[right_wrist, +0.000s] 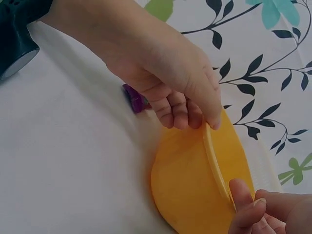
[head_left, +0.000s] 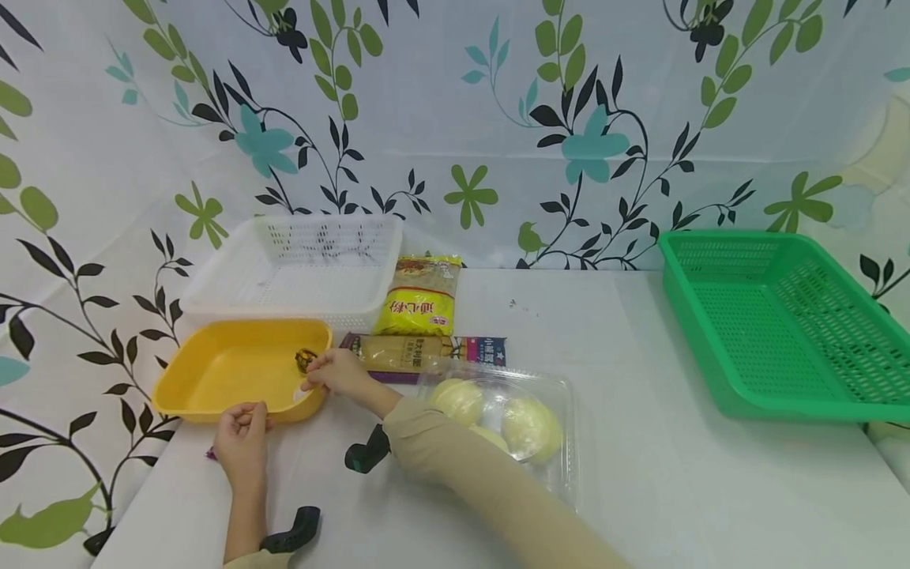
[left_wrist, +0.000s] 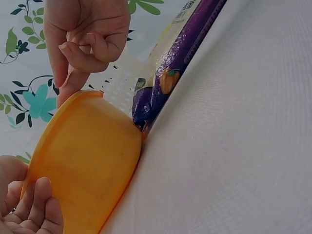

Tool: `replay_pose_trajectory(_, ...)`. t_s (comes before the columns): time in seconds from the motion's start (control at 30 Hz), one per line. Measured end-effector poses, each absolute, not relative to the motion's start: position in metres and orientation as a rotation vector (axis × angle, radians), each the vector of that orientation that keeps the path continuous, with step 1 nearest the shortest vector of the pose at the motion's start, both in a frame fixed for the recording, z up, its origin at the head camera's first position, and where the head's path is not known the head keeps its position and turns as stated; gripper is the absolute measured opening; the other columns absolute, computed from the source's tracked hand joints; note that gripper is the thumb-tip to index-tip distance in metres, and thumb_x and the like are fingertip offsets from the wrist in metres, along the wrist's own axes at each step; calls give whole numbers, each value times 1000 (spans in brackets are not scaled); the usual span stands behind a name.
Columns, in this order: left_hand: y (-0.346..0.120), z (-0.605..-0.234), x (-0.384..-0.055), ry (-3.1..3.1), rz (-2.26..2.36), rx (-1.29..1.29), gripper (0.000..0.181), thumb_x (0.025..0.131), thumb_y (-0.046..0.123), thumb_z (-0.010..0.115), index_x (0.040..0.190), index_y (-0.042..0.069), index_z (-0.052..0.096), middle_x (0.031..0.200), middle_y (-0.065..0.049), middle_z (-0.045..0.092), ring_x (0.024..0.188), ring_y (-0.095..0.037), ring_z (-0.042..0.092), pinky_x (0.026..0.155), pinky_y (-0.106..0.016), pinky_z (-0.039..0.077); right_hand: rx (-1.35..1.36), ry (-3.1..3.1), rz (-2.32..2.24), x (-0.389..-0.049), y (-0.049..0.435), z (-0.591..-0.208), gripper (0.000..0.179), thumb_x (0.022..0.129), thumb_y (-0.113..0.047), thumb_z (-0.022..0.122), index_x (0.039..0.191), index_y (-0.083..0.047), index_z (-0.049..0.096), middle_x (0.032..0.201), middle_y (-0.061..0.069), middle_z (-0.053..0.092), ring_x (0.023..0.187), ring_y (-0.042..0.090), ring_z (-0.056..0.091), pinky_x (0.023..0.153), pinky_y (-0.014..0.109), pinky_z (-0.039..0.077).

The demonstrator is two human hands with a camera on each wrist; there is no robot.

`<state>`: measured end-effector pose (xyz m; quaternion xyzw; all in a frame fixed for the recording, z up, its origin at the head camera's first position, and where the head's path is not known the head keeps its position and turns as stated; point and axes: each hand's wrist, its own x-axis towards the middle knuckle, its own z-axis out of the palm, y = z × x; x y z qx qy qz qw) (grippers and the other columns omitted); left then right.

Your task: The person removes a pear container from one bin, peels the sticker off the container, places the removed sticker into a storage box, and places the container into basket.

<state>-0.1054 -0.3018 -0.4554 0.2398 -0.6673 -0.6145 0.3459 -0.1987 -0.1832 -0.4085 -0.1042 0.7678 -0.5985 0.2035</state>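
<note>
Near the table's left side is a shallow yellow plastic basin [head_left: 235,356]. My left hand [head_left: 242,442] pinches its near rim between thumb and fingers, with the fingertips also plain in the left wrist view. At the basin's right end my right hand [head_left: 341,373] has thumb and forefinger on the rim, gripping it, while its other fingers curl loosely. Just beyond that hand, inside the basin, lies a small dark-and-gold patterned item [head_left: 304,360]; its kind is unclear. A small purple thing [right_wrist: 136,99] lies on the table beside my left hand, mostly hidden in the head view.
Behind the basin stands a white perforated basket [head_left: 320,292]. To its right lie a yellow bag of pasta [head_left: 419,296] and a long purple-ended packet [head_left: 426,353]. A clear plastic box [head_left: 565,442] with pale yellow round pieces sits under my right forearm. At far right is a green basket [head_left: 746,395].
</note>
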Motion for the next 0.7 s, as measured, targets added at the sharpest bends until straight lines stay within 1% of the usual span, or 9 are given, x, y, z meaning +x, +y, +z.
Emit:
replay_pose_trajectory(0.17,-301,-451,-104,-1793,-1575,665,9,86,10,58,84,7,51,50,6,46,42,-5,44,40,-12,32,-249,2136,-1652,-198,-183,-407,6,83,-10,63,77,-8,62,59,-3,61,51,17,45,38,19,24)
replay_pose_trajectory(0.27,-300,-450,-103,-1811,-1576,649,8,87,9,56,86,5,50,49,5,45,41,-5,42,38,-13,30,-249,2052,-1710,-197,-180,-406,6,84,-9,61,79,-6,63,61,-1,63,48,16,42,37,19,22)
replay_pose_trajectory(0.37,-297,-448,-101,-1801,-1578,615,7,87,8,56,87,4,50,49,2,45,39,-6,42,38,-13,32,-263,1958,-1755,-196,-177,-403,9,86,-10,59,81,-4,62,64,1,64,45,14,39,37,18,21)
replay_pose_trajectory(0.53,-294,-448,-99,-1785,-1564,589,6,88,12,56,89,7,51,50,0,48,40,-6,44,40,-12,36,-285,1909,-1718,-191,-168,-395,12,87,-17,59,82,-7,62,66,-1,65,47,13,40,40,18,25)
replay_pose_trajectory(0.7,-293,-449,-102,-1759,-1573,539,6,88,13,57,88,9,52,51,-2,49,39,-7,42,38,-13,35,-361,1865,-1682,-185,-156,-388,12,87,-17,58,87,-6,64,70,0,66,50,12,43,42,18,29)
